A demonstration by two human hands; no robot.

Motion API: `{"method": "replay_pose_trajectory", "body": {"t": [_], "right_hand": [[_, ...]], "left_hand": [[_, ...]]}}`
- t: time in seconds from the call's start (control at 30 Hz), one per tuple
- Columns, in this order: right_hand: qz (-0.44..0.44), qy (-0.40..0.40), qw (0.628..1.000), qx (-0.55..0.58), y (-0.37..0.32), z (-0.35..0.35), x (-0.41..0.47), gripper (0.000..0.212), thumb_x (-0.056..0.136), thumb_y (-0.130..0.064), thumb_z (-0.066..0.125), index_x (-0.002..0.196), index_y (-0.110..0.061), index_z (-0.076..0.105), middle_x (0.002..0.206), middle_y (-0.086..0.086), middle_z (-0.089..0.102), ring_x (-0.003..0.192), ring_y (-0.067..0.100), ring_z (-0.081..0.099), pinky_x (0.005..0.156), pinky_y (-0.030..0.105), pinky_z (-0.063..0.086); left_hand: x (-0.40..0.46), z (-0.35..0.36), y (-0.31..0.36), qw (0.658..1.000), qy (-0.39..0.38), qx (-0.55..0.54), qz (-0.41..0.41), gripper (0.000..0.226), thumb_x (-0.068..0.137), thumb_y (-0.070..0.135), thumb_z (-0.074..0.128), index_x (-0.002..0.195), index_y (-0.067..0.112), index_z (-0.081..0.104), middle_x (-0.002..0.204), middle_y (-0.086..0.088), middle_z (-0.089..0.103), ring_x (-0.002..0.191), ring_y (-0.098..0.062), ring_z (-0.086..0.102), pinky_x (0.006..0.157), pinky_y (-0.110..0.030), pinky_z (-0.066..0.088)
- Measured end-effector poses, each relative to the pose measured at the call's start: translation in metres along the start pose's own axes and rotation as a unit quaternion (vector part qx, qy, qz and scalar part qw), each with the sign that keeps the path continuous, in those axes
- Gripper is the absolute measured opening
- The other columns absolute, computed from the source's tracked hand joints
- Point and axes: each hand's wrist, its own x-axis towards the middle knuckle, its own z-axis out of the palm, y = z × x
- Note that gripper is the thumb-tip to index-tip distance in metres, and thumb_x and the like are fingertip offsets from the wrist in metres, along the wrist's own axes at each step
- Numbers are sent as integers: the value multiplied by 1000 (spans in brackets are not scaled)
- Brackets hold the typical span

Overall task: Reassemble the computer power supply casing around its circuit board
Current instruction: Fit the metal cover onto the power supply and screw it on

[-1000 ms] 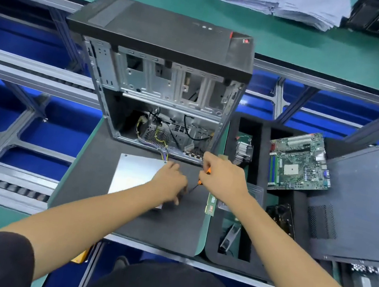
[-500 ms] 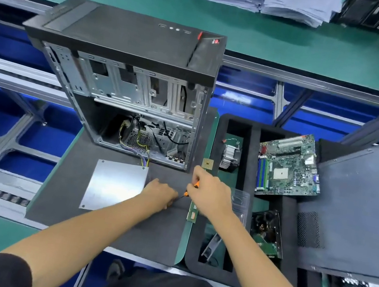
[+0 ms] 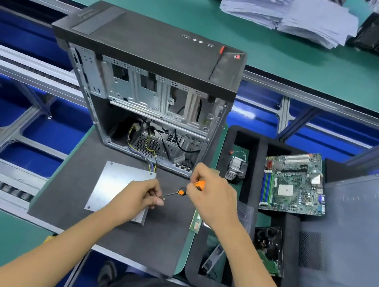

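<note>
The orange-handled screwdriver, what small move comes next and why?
Probably bring the tip down to a corner hole of the silver metal power supply casing. The right hand grips the orange-handled screwdriver; the left hand pinches something small, too small to identify, at its tip.

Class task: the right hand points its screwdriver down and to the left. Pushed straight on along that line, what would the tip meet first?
Probably the left hand: the screwdriver in the right hand aims at its fingertips, which seem to pinch something small; depth is unclear.

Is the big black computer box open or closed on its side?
Open. The computer case has no side panel, so its metal frame and wires show inside.
</note>
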Motion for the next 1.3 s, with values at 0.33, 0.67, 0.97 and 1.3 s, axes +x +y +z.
{"method": "replay_pose_trajectory", "body": {"t": [0.33,0.67,0.97,1.3], "right_hand": [[-21,0,1000,-19,-37,22,8,12,77,-31,52,79,-34,41,59,-10,57,57,9,48,53,27,38],[-25,-23,999,-10,-62,35,14,11,77,-32,52,79,-33,41,60,-13,56,61,5,51,52,27,28],[-49,-58,996,-45,-72,43,13,12,76,-36,50,84,-30,43,63,-9,58,66,17,54,57,31,33],[-94,-71,988,-102,-78,43,7,14,79,-38,52,85,-28,44,67,-6,62,69,23,56,59,32,35]], "left_hand": [[-19,-24,-22,994,30,-103,0,16,86,4,78,84,10,64,76,-11,73,69,-27,72,68,-23,56],[-19,-50,-38,997,-1,-69,-32,18,80,5,84,82,15,69,83,-10,74,79,-34,69,76,-39,57],[-19,-58,-43,999,-45,-25,-8,26,77,14,87,76,26,65,80,0,71,73,-10,59,73,-32,52],[-19,-60,-42,994,-100,35,34,17,86,6,78,90,18,68,90,5,74,83,-8,67,81,-22,54]]}}
